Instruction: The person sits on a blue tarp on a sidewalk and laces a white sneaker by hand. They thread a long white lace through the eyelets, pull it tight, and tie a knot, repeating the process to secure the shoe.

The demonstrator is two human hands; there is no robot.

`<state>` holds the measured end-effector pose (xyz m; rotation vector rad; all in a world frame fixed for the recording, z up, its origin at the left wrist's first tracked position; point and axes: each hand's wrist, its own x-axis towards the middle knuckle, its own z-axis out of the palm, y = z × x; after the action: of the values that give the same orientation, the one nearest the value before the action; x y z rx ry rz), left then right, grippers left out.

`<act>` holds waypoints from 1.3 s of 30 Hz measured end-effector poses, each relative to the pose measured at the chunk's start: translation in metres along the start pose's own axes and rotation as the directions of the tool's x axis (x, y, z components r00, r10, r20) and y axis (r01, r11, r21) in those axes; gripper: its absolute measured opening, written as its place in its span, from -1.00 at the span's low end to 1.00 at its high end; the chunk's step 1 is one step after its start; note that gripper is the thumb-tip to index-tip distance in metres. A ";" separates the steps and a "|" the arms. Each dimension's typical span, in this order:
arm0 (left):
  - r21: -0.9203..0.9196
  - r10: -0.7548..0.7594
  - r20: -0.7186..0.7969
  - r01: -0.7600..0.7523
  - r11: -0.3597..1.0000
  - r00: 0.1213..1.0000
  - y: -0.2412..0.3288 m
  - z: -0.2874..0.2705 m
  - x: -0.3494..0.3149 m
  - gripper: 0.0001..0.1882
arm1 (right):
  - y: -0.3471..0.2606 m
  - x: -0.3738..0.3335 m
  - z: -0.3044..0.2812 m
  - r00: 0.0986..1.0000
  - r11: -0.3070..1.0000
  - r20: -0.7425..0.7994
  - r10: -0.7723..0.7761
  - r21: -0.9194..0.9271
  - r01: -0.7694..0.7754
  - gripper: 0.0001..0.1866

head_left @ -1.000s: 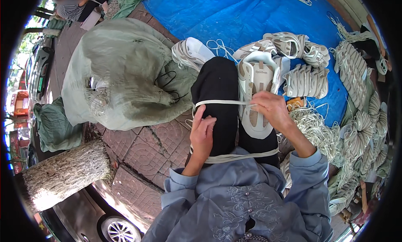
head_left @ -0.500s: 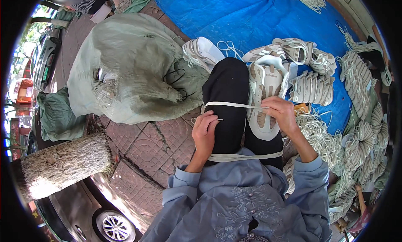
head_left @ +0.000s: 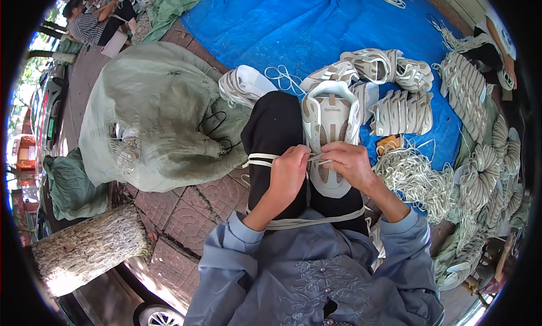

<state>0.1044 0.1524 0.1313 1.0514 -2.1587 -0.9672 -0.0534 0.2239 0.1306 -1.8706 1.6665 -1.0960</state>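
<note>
A beige-and-white sneaker upper point(head_left: 332, 115) lies along my right thigh, its tongue facing up. Over its toe end, my left hand point(head_left: 289, 169) and my right hand point(head_left: 349, 163) are close together, both closed in a pinch on a white shoelace point(head_left: 314, 157). Part of the lace loops around my left leg point(head_left: 275, 123) just beside the left hand; the fingers hide how it runs between the hands. Another pale band point(head_left: 316, 219) stretches across both thighs nearer my body.
Several similar uppers point(head_left: 401, 112) and a heap of white laces point(head_left: 415, 176) lie on the right by a blue tarp point(head_left: 265, 27). One upper point(head_left: 245, 84) rests beyond my left knee. A big grey-green sack point(head_left: 152, 111) and a tree trunk point(head_left: 90, 244) are left. People sit farther off.
The left hand has come up to the right hand over the upper, and the lace no longer stretches straight across my left leg between them. The whole view has shifted slightly.
</note>
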 end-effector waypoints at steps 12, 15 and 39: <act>0.034 -0.037 -0.124 0.041 0.999 0.992 0.001 0.010 -0.001 -0.95 | 0.001 -0.001 0.003 1.000 0.999 -0.030 0.007 0.044 -0.006 -0.86; 0.076 0.022 -0.137 -0.012 0.997 0.990 0.001 0.014 0.001 -0.96 | 0.002 -0.001 0.003 1.000 1.000 -0.025 -0.004 0.022 0.005 -0.86; 0.554 0.493 0.332 -0.589 0.589 0.804 -0.002 0.003 0.008 -0.69 | 0.007 -0.006 0.004 0.991 0.995 0.084 -0.100 -0.013 0.102 -0.82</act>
<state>0.0988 0.1461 0.1287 0.4817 -2.7726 0.0157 -0.0546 0.2273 0.1218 -2.0028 1.5557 -1.0307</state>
